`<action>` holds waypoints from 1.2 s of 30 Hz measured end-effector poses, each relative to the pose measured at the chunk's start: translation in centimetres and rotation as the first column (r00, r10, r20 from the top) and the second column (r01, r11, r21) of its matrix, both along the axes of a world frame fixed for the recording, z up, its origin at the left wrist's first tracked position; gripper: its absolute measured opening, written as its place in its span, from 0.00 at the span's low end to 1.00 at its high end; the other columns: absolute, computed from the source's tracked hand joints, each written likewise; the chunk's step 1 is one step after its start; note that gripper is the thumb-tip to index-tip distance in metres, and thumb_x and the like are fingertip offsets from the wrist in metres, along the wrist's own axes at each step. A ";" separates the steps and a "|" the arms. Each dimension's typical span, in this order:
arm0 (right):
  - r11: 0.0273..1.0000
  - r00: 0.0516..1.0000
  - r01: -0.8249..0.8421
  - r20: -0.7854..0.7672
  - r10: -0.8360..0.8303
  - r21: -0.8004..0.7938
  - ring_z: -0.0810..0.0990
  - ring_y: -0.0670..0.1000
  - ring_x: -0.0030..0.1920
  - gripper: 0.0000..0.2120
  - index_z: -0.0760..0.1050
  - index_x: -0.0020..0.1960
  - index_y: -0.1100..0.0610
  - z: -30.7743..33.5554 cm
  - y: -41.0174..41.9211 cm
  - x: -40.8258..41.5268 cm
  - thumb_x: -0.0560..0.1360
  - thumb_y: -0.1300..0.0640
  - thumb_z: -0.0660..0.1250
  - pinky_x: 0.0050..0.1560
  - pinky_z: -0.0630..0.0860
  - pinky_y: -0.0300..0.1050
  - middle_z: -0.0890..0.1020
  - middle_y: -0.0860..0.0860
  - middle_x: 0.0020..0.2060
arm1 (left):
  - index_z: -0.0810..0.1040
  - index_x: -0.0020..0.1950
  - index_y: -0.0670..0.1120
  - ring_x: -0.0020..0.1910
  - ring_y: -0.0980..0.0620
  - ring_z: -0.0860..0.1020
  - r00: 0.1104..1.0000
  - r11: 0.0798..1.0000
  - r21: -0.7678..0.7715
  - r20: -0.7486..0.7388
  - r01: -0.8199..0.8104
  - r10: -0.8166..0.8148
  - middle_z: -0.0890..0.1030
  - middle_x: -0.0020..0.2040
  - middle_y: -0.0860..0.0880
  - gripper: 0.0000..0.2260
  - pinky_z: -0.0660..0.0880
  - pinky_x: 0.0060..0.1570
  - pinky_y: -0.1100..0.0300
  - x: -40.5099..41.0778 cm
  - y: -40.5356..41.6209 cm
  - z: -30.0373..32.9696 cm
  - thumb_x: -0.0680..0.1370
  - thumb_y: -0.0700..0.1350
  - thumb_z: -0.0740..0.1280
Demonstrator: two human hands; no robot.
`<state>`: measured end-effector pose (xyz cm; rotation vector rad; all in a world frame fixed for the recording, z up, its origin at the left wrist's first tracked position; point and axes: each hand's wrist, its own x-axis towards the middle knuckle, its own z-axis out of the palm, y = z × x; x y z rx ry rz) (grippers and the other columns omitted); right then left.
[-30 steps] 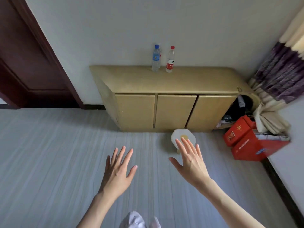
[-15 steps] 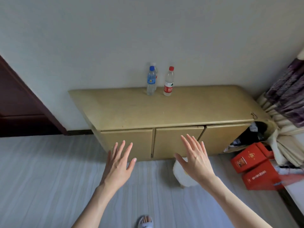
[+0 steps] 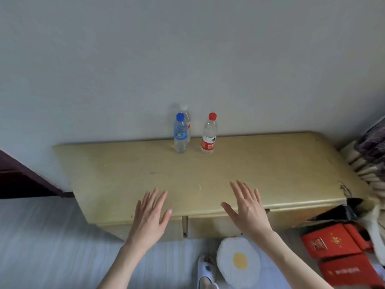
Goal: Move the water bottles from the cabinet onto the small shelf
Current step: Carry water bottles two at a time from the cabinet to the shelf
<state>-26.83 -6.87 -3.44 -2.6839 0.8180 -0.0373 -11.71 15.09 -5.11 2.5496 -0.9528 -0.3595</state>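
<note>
— Where are the water bottles now?

— On the cabinet [image 3: 208,176], at the back, close to the wall [image 3: 187,59]. The blue-capped bottle [image 3: 180,136] stands upright, clear ribbed plastic with a blue label. Just beside it, a little apart, is the red-capped bottle [image 3: 209,136] with a red label. Behind the blue one I see a third bottle [image 3: 187,119] with a pale cap, mostly hidden.

— And the cabinet itself?

— It is low and long, with a smooth yellowish top that has small scratches and rounded corners. At the right front corner the surface is chipped. Below the edge are flat doors.

— What do the hands do?

— Both are flat, with fingers straight and spread, and they hold nothing. The left hand [image 3: 149,217] and the right hand [image 3: 248,211] hover over the front edge of the top, well apart from the bottles.

— The room?

— Plain grey wall and a pale striped floor [image 3: 52,247]. A round cushion like a fried egg [image 3: 238,261] lies on the floor, red boxes [image 3: 337,255] are at the right, a dark door [image 3: 18,180] at the left, and a folded curtain [image 3: 368,161] in the right corner.

— Any change from a moment ago?

— Yes. The person has come nearer: the cabinet fills more of the view, and the hands, before over the floor and the doors, are now above the top. The bottles did not move.
</note>
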 end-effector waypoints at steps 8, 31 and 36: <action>0.998 0.998 -0.065 -0.006 0.065 0.013 0.63 0.59 0.70 0.42 0.60 0.71 0.57 1.6 -9.8 9.5 0.69 0.29 0.38 0.70 0.56 0.59 0.67 0.58 0.69 | 0.68 0.67 0.41 0.66 0.42 0.69 0.995 0.995 -0.089 0.092 -0.042 0.050 0.71 0.66 0.40 0.31 0.64 0.65 0.51 9.2 -11.2 3.5 0.72 0.60 0.48; 0.939 0.975 0.172 0.087 -0.206 0.298 0.68 0.54 0.62 0.23 0.63 0.68 0.55 0.2 -18.4 28.4 0.74 0.55 0.64 0.60 0.66 0.43 0.70 0.53 0.62 | 0.73 0.63 0.44 0.60 0.42 0.69 0.984 0.994 -0.016 -0.143 0.108 -0.109 0.72 0.59 0.41 0.18 0.64 0.60 0.55 31.4 -30.3 3.0 0.73 0.38 0.66; 0.923 0.944 0.267 0.118 -0.308 0.277 0.74 0.58 0.50 0.16 0.70 0.57 0.59 0.3 -18.4 28.1 0.72 0.55 0.67 0.45 0.67 0.42 0.74 0.56 0.52 | 0.75 0.58 0.46 0.58 0.46 0.68 0.962 0.970 -0.024 -0.119 0.244 -0.245 0.72 0.55 0.45 0.14 0.63 0.54 0.60 30.6 -31.5 2.8 0.73 0.39 0.66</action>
